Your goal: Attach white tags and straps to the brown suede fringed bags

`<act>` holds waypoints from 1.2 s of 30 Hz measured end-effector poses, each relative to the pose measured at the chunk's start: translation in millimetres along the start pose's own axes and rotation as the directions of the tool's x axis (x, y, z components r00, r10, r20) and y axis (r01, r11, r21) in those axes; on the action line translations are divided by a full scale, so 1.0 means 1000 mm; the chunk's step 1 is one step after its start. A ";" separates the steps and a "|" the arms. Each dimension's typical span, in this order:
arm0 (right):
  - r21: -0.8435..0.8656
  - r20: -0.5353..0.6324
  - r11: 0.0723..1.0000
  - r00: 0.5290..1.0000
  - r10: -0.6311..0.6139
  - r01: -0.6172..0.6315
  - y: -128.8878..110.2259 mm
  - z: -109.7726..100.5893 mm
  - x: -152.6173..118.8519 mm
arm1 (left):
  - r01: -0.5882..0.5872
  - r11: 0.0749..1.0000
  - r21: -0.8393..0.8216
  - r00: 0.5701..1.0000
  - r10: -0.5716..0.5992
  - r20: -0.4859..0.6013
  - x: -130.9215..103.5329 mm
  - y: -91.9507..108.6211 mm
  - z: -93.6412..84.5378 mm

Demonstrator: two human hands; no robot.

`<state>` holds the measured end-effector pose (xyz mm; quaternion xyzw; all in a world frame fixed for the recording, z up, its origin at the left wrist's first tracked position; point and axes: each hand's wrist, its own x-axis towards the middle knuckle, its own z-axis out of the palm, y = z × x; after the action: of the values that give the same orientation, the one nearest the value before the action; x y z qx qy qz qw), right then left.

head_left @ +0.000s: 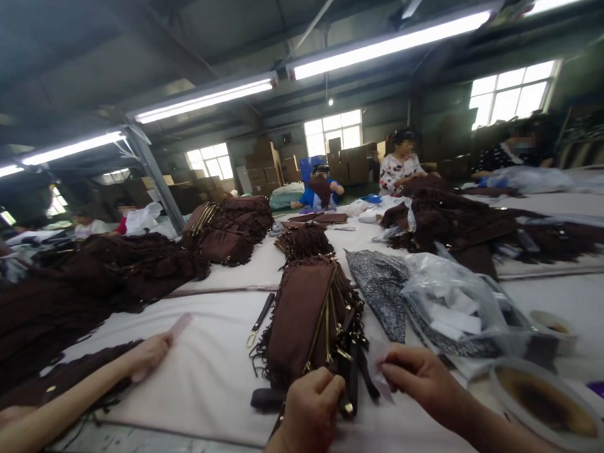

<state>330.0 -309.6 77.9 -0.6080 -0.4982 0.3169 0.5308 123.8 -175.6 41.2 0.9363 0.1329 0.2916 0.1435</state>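
Note:
In front of me lies a stack of dark brown fringed pouches [299,320] with gold zippers and hanging straps. My left hand [315,409] is closed at the stack's near end, beside the zipper pulls; what its fingers grip is hidden. A brown strap end [267,399] sticks out to its left. Just right of the stack, my right hand [423,381] pinches a thin, whitish translucent piece [379,370] between thumb and fingers. A loose brown wrist strap [261,320] with a gold clasp rests on the white tabletop [213,384], left of the stack.
At left, a co-worker's hand [155,353] holds a pinkish strip [181,325]. To the right are a clear plastic bag [450,300] of white pieces, grey speckled fabric [379,286] and a tub of brown stuff [544,403]. Brown heaps [148,266] lie farther off; several people sit beyond.

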 end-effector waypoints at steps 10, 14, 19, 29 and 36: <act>0.259 0.348 0.939 0.929 0.128 -0.227 0.015 0.045 -0.012 | 0.510 -0.097 -0.855 0.731 -0.474 0.490 -0.035 0.038 0.015; 0.150 0.304 0.959 0.934 0.186 -0.240 0.017 0.049 -0.012 | 0.583 -0.047 -0.811 0.639 -0.591 0.493 -0.032 0.043 0.019; -0.019 0.238 0.982 0.953 0.189 -0.190 0.021 0.050 -0.013 | 0.660 0.130 -0.740 0.607 -0.673 0.423 -0.032 0.047 0.019; -0.120 0.025 0.958 0.964 0.265 -0.260 0.031 0.042 -0.014 | 0.548 -0.193 -0.814 0.437 -0.763 0.476 0.010 0.032 0.041; -0.165 0.007 0.948 0.961 0.275 -0.270 0.031 0.035 -0.019 | 0.454 -0.303 -0.838 0.401 -0.770 0.496 0.022 0.029 0.056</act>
<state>300.3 -314.2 37.2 -0.7075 -0.4415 0.3544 0.4230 179.4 -206.1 18.3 0.3432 0.4160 0.2941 0.7891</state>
